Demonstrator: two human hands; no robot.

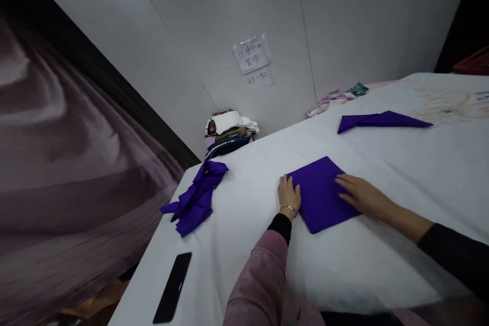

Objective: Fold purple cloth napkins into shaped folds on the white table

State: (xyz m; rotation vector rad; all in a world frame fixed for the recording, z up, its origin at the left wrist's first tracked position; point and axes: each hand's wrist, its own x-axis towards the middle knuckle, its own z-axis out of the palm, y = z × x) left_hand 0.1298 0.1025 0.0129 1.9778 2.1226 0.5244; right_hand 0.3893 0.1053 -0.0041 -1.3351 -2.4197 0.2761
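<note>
Cloth (319, 196), purple and folded into a flat, many-cornered piece, lies between the two hands, just right of the left hand (289, 193) and reaching under the fingers of the right hand (357, 196). The left hand is flattened and unclenched, its fingers resting on the cloth's left edge and pointing away from the body; a bracelet (289, 209) circles its wrist. The right hand, slightly blurred, is also outstretched, fingers a little apart over the cloth's right side; neither hand is closed around anything. Beyond the right hand lies a long, narrow folded purple cloth (384, 120). Well left of the left hand is a crumpled purple cloth (198, 196), and nearer the body on that side, a black phone (172, 288). A white tablecloth (248, 214) spreads beneath both hands. Farther off, ahead and left of the left hand, sits a stack of fabrics (229, 133).
</note>
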